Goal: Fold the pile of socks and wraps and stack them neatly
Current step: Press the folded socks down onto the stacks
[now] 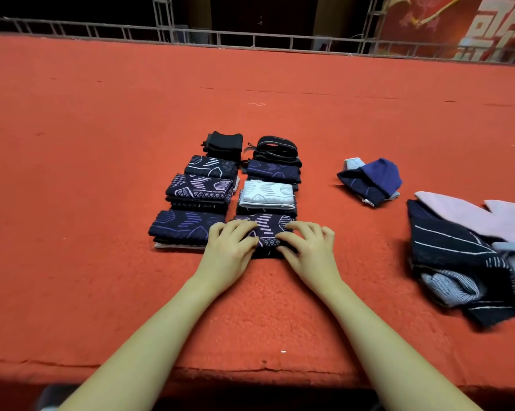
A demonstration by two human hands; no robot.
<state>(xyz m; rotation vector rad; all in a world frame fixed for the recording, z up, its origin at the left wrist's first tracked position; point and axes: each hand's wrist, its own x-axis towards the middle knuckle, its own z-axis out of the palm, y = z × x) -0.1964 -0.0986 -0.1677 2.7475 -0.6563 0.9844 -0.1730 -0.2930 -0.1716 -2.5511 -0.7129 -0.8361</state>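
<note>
Two rows of folded socks and wraps lie on the red carpeted surface (102, 143). The nearest piece of the right row is a folded dark sock with a purple pattern (266, 229). My left hand (229, 247) presses its left edge and my right hand (309, 247) presses its right edge, fingers bent over the fabric. Beside it on the left lies a navy folded sock (179, 228). Behind it sit a white patterned fold (266, 194), more navy folds (272, 170) and black wraps (275, 146).
An unfolded pile of dark striped, pink and grey socks (464, 256) lies at the right. A small blue and navy bundle (372, 179) sits between the pile and the rows. The surface's front edge (250, 372) is near me; a metal railing (250, 40) runs along the back.
</note>
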